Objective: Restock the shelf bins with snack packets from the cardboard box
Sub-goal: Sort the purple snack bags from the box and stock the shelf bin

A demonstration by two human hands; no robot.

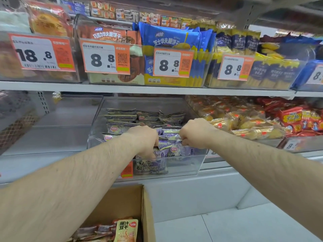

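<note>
My left grip [145,139] is curled down into the front of the clear shelf bin [185,165], fingers clenched around purple snack packets [164,147] at the bin's front wall. My right grip [195,133] is fisted, knuckles up, pinching the edge of another of these purple packets just beside the left one. Both forearms reach forward from the lower corners of the view.

The bin sits on the lower shelf [218,172], its rear half stacked with more packets of the same purple kind lying flat. An orange price tag [127,170] hangs on the bin's front, partly hidden behind my left forearm.

The cardboard box [138,203] stands open on the floor below my left arm; inside it lie brown packets and one yellow packet [126,230] with red print.

Left of the bin, the shelf space shows bare grey. To the right, a bin holds golden-wrapped cakes [244,123], then red packets [293,119]. On the upper shelf [139,88], bins carry blue-and-yellow biscuit bags [167,39] behind price cards [172,63] reading 8.8 and 18.8.
</note>
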